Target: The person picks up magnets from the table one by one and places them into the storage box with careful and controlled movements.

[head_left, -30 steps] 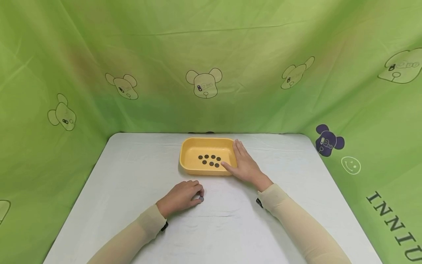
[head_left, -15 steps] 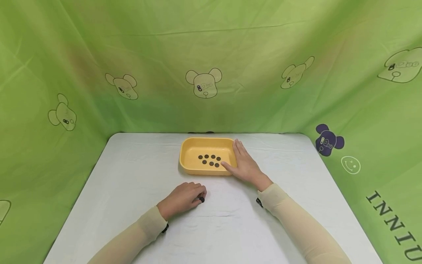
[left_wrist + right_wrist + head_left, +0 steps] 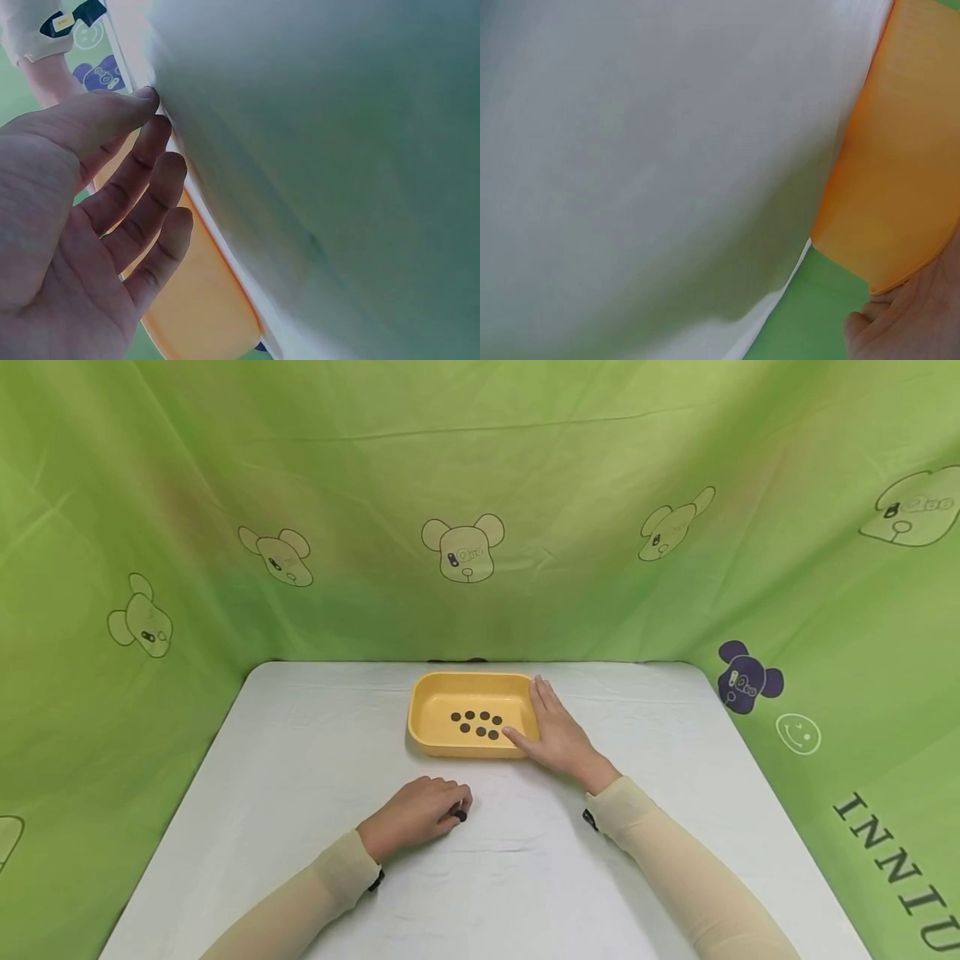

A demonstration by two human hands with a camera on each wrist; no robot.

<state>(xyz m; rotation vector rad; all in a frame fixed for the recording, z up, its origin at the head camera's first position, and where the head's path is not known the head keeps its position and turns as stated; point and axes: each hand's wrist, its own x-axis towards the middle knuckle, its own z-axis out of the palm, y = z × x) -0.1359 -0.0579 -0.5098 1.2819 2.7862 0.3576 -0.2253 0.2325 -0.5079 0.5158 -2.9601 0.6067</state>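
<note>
My left hand (image 3: pixel 416 812) is low over the white table in front of a yellow plastic bin. Its thumb and index finger pinch a small black disc (image 3: pixel 461 816). In the left wrist view, thumb and index tips of that left hand (image 3: pixel 97 187) come close together while the other fingers bend loosely; the disc is hidden there. My right hand (image 3: pixel 558 739) rests at the right end of the yellow bin (image 3: pixel 415 714), fingers straight along the rim and thumb stretched over the front right corner. Several dark round discs (image 3: pixel 469 716) lie flat on the bin's floor.
The white table (image 3: pixel 315 727) carries the bin near its back edge. Green printed cloth (image 3: pixel 360 468) hangs behind and on both sides. Both forearms wear light sleeves, with a black wrist strap (image 3: pixel 590 819) showing at the right cuff.
My left hand has shifted slightly to the right, and the disc at its fingertips has turned from a greyish face to a dark one. The right hand and bin stay put.
</note>
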